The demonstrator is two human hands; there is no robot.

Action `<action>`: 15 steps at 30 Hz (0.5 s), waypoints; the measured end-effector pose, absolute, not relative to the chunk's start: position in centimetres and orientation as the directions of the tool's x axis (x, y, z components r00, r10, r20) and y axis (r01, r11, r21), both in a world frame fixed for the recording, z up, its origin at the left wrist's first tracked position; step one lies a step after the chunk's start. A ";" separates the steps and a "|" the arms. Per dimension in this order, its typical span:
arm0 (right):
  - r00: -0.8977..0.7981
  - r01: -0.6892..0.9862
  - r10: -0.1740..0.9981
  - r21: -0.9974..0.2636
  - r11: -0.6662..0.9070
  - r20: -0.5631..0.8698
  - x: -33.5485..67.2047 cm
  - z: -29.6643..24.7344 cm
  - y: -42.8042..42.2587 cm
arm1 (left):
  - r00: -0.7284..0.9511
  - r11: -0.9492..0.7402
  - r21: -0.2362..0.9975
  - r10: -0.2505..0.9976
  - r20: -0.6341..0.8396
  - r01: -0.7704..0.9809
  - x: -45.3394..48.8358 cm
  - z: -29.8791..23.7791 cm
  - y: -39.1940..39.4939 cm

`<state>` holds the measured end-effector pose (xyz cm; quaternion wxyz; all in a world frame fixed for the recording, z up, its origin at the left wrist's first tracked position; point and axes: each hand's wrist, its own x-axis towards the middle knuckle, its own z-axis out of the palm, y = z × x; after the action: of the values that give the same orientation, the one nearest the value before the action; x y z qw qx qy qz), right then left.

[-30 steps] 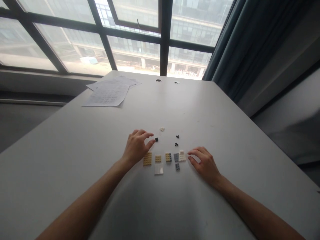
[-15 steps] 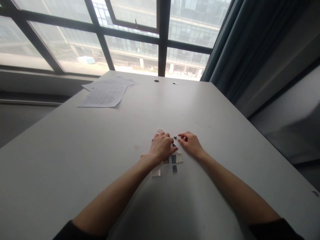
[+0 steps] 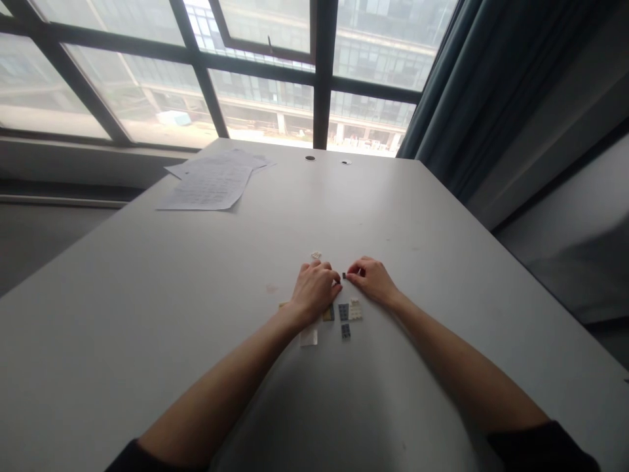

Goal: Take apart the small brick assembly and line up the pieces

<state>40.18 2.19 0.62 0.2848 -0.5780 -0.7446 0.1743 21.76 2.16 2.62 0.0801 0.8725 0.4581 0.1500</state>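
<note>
My left hand [image 3: 316, 288] and my right hand [image 3: 372, 278] meet over a grey table [image 3: 147, 295], fingertips almost touching. Both are curled in a pinch around a tiny black piece [image 3: 344, 276] between them. Just below the hands lie small flat bricks: a grey plate [image 3: 343, 311], a white plate [image 3: 354, 309], a dark grey small plate [image 3: 346, 331] and a white tile [image 3: 308, 337]. My left hand covers the tan plates; only a tan edge [image 3: 328, 315] shows. A small white piece [image 3: 316, 255] lies just beyond my left hand.
Printed paper sheets [image 3: 211, 183] lie at the table's far left. Two round cable holes [image 3: 310, 158] sit near the far edge. A window with dark frames [image 3: 322, 72] runs behind, and a dark curtain [image 3: 472, 85] hangs at the right.
Both hands moved inward from beside the brick row to meet above it. The loose black pieces on the table are no longer visible apart from the one between my fingertips.
</note>
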 end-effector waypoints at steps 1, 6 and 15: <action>-0.178 0.761 0.958 -0.585 0.280 0.227 40.2 0.6 2.1 | 0.532 -0.565 0.280 0.825 0.191 0.776 21.8 2.6 2.2; -0.190 0.761 0.952 -0.577 0.297 0.240 40.1 0.4 2.1 | 0.523 -0.562 0.275 0.827 0.208 0.780 22.0 2.7 2.7; -0.229 0.751 0.930 -0.555 0.358 0.289 39.4 0.2 2.4 | 0.518 -0.560 0.253 0.827 0.217 0.789 21.5 2.6 3.3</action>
<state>39.43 2.44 0.22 0.2952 -0.5462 -0.7692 0.1514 21.47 3.34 2.56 0.0614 0.8690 0.4649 0.1578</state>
